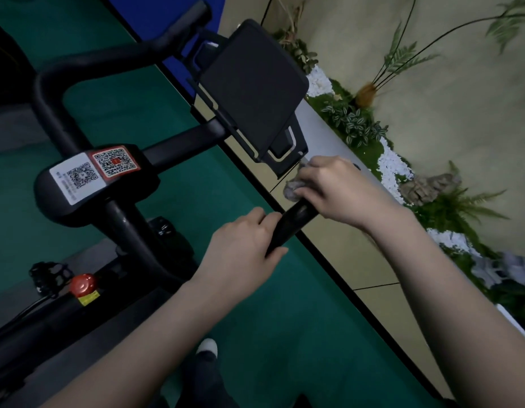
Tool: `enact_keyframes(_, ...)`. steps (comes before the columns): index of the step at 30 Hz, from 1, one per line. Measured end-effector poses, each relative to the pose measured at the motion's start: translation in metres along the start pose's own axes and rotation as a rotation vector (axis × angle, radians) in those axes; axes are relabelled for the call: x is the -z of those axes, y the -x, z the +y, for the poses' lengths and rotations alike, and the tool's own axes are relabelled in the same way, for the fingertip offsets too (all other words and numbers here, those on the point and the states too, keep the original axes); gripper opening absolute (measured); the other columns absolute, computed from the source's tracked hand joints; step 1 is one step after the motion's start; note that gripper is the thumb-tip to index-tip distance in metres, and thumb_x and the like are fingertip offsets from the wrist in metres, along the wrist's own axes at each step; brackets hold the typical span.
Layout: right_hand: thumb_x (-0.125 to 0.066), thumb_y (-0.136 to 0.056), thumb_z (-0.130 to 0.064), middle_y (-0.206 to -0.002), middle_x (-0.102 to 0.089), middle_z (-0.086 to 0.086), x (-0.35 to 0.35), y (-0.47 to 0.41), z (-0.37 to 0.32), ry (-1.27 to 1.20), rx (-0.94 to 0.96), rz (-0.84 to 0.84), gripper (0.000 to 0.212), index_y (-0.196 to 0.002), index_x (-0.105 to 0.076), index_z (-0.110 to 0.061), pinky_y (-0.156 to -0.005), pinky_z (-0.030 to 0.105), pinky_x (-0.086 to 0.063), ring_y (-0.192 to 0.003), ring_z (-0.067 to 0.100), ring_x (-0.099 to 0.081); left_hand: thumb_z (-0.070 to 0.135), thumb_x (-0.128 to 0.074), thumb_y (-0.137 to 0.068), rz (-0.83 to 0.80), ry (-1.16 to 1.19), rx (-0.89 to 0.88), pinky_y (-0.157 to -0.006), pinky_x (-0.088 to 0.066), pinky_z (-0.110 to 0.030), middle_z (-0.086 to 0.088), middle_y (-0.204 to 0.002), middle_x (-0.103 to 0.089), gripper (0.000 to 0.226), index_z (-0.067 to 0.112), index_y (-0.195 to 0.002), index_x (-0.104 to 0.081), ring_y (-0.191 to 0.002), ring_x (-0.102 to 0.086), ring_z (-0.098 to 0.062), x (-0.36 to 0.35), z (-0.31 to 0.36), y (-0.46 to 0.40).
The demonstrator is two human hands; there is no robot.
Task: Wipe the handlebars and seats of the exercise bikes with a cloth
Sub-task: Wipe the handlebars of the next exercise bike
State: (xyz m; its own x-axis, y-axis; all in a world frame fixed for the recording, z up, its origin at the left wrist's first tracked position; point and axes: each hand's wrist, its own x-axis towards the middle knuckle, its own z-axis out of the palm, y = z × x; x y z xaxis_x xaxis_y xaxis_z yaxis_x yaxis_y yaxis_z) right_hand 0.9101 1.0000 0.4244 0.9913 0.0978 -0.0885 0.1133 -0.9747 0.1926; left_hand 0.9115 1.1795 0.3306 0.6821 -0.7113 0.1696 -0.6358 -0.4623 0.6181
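Head view shows our right hand (pixel 340 192) pressing the cloth (pixel 293 188) around the near-right handlebar (pixel 290 223), left hand (pixel 243 245) gripping it lower. We judge this mid-task: the far bar and unseen seats remain.

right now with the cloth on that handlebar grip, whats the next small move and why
Probably slide the right hand with the grey cloth down the handlebar grip toward the left hand. The cloth sits bunched at the upper part of the bar, the black stretch between the two hands looks uncovered, and the left hand grips the bar's lower end and can steady it.
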Motion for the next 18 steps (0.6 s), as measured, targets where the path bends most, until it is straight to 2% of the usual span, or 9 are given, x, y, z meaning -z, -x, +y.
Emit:
enact_keyframes(3,-0.056,-0.092,-0.034,-0.088,-0.064,0.003,0.004,-0.008,-0.003,-0.045,-0.014,-0.14,0.022,-0.101,-0.068,-0.017,-0.07,0.031,-0.041,-0.087,0.024,-0.059,0.052,-0.05,-0.089,0.005,0.002,0.003,-0.07,-0.043,-0.031,0.006,-0.107,-0.051,0.049,0.027,-0.13,-0.043,-0.092,-0.058,-0.019,-0.001,0.001,0.0)
enact_keyframes(6,-0.058,-0.092,-0.037,-0.065,-0.054,-0.009,0.013,-0.019,-0.003,-0.118,-0.019,-0.346,0.021,-0.102,-0.068,-0.021,-0.071,0.033,-0.05,-0.066,0.012,-0.057,0.052,-0.05,-0.089,0.004,0.018,0.007,-0.074,-0.043,-0.031,0.005,-0.109,-0.051,0.051,0.028,-0.134,-0.041,-0.095,-0.057,-0.019,0.0,0.001,-0.001)
enact_keyframes(7,-0.059,-0.092,-0.037,-0.064,-0.054,-0.009,0.016,-0.023,-0.001,-0.134,-0.031,-0.4,0.022,-0.105,-0.067,-0.022,-0.073,0.035,-0.053,-0.065,0.012,-0.057,0.052,-0.05,-0.089,0.005,0.025,0.01,-0.074,-0.043,-0.03,0.006,-0.109,-0.051,0.052,0.029,-0.134,-0.041,-0.095,-0.057,-0.019,0.0,0.001,-0.001)
enact_keyframes(11,-0.059,-0.091,-0.037,-0.094,-0.064,0.008,0.026,-0.031,0.017,-0.065,-0.073,-0.463,0.026,-0.111,-0.066,-0.02,-0.079,0.043,-0.054,-0.088,0.027,-0.062,0.053,-0.049,-0.089,0.021,0.039,0.009,-0.074,-0.04,-0.026,0.01,-0.107,-0.05,0.051,0.032,-0.134,-0.039,-0.094,-0.056,-0.014,-0.002,0.0,0.002)
enact_keyframes(13,-0.06,-0.091,-0.038,-0.092,-0.061,0.007,0.03,-0.032,0.022,-0.086,-0.092,-0.449,0.028,-0.111,-0.066,-0.019,-0.077,0.042,-0.055,-0.088,0.028,-0.062,0.054,-0.049,-0.089,0.032,0.049,0.007,-0.075,-0.039,-0.025,0.011,-0.106,-0.051,0.05,0.033,-0.134,-0.04,-0.096,-0.056,-0.014,-0.001,-0.001,0.001)
enact_keyframes(15,-0.061,-0.091,-0.038,-0.082,-0.059,0.004,0.032,-0.031,0.021,-0.103,-0.059,-0.448,0.029,-0.11,-0.067,-0.018,-0.068,0.035,-0.056,-0.078,0.023,-0.063,0.054,-0.05,-0.088,0.04,0.054,0.011,-0.076,-0.041,-0.026,0.01,-0.106,-0.052,0.049,0.034,-0.132,-0.041,-0.097,-0.056,-0.014,-0.001,0.0,0.0)
enact_keyframes(16,-0.062,-0.091,-0.038,-0.074,-0.058,0.0,0.031,-0.031,0.02,-0.117,-0.037,-0.446,0.028,-0.108,-0.067,-0.017,-0.057,0.026,-0.055,-0.068,0.017,-0.061,0.054,-0.051,-0.088,0.041,0.054,0.013,-0.076,-0.041,-0.026,0.011,-0.106,-0.052,0.049,0.034,-0.132,-0.042,-0.097,-0.057,-0.014,-0.001,0.0,-0.001)
enact_keyframes(17,-0.062,-0.091,-0.037,-0.065,-0.054,-0.005,0.031,-0.03,0.019,-0.133,-0.022,-0.45,0.025,-0.106,-0.068,-0.018,-0.044,0.015,-0.046,-0.057,0.009,-0.056,0.055,-0.051,-0.087,0.039,0.048,0.015,-0.076,-0.039,-0.025,0.011,-0.106,-0.052,0.05,0.035,-0.132,-0.042,-0.098,-0.056,-0.013,-0.001,0.0,-0.001)
enact_keyframes(18,-0.062,-0.091,-0.037,-0.06,-0.051,-0.009,0.032,-0.03,0.018,-0.147,-0.013,-0.46,0.024,-0.105,-0.068,-0.019,-0.037,0.01,-0.038,-0.05,0.002,-0.05,0.057,-0.05,-0.087,0.036,0.042,0.016,-0.076,-0.038,-0.024,0.012,-0.106,-0.052,0.051,0.036,-0.132,-0.041,-0.098,-0.056,-0.012,-0.001,-0.001,-0.001)
